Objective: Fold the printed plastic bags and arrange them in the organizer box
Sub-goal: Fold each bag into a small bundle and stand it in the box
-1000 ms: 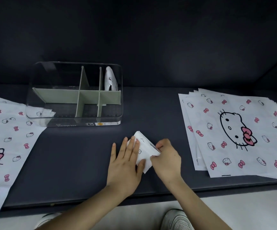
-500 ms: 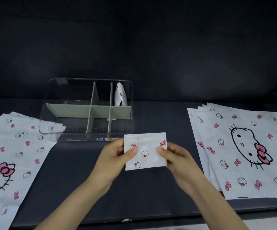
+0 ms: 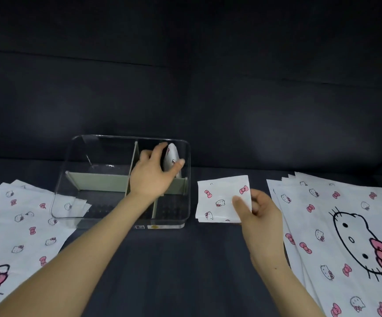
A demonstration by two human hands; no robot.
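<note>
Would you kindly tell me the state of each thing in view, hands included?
Organizer box: upright, open-topped.
Stored bag: folded, standing in the far-right compartment.
Left hand: reaches into the box, grips the Stored bag.
Second bag: folded square, beside the box.
Right hand: pinches the Second bag.
Left stack: unfolded, flat.
Right stack: unfolded, flat.

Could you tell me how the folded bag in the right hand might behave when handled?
Probably light: the right hand pinches the folded bag near one corner and it barely droops. Likely springy: the standing bag the left hand grips in the box bulges.
</note>
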